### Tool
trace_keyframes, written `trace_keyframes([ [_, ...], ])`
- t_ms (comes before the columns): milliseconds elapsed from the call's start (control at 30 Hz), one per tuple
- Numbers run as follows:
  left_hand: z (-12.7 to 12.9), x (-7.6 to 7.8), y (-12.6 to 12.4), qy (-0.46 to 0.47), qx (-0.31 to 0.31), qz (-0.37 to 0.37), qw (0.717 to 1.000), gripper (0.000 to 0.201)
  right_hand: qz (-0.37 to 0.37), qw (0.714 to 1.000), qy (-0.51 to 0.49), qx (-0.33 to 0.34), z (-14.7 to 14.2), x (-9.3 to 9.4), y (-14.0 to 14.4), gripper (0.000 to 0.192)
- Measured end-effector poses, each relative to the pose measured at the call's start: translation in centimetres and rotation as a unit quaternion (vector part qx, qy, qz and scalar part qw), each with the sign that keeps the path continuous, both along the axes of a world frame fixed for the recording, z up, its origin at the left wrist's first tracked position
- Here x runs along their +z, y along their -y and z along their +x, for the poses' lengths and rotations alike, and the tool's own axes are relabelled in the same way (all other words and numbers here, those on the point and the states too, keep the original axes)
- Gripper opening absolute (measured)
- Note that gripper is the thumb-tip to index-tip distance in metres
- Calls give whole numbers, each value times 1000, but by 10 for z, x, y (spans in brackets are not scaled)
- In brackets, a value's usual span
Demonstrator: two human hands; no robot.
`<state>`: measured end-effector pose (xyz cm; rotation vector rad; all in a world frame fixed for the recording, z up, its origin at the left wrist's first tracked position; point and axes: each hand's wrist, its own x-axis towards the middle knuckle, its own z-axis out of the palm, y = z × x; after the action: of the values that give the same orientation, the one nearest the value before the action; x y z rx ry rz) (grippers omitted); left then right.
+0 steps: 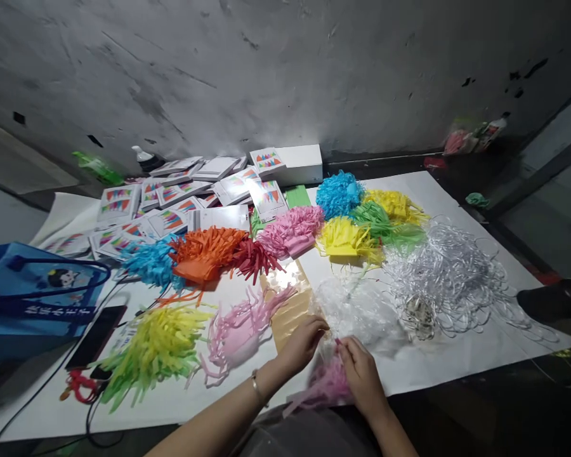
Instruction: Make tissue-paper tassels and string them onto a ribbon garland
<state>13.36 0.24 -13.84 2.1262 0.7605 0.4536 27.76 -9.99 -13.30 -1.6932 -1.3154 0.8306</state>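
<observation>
Hands (305, 343) (361, 368) pinching what seems clear film (325, 350), shaggy pink fringe (332, 381), tangled white string (450, 279)

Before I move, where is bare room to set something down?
On the table, right of the right hand, nearer than the white string; a smaller patch right of the back yellow fringe. Crowded: back left, with packs.

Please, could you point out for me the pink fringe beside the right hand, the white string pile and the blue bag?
Pink fringe (332, 379): head view, middle of its strips.
White string pile (450, 273): head view, heap's middle.
Blue bag (47, 281): head view, its printed side.
</observation>
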Motion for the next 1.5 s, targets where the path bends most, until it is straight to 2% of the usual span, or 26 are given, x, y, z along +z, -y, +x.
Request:
trace_keyframes([
  [67,11,-18,-7,-76,-74,51,993,20,20,997,74,-29,7,-19,-15,33],
  [133,15,-32,-9,-168,-102,80,977,16,5,991,114,-77,15,-43,-19,38],
  [200,12,-41,-8,-238,-57,85,966,16,-11,984,131,-119,25,-66,-7,45],
  [300,3,-44,-5,-274,17,72,959,23,-20,978,142,-153,40,-88,28,54],
  [400,7,-40,-1,-259,36,71,963,24,-18,978,134,-156,46,-97,55,57],
  [467,18,-37,1,-224,24,71,972,25,-14,980,122,-155,44,-100,61,56],
  [600,49,-39,0,-217,-48,46,974,26,-7,982,101,-157,39,-103,59,53],
  [700,64,-46,-4,-244,-65,39,967,23,-3,983,90,-161,40,-102,58,50],
  [800,67,-51,-8,-256,-67,38,964,23,2,982,83,-168,42,-97,61,46],
  [967,57,-51,-7,-255,-63,44,964,23,17,982,72,-172,43,-86,69,38],
  [1133,53,-50,-4,-245,-61,57,966,27,87,975,102,-176,41,-70,80,24],
  [1267,65,-50,-3,-241,-80,61,965,25,139,969,138,-151,34,-60,82,22],
  [1500,94,-61,0,-244,-99,47,963,17,125,976,118,-137,21,-50,75,22],
])
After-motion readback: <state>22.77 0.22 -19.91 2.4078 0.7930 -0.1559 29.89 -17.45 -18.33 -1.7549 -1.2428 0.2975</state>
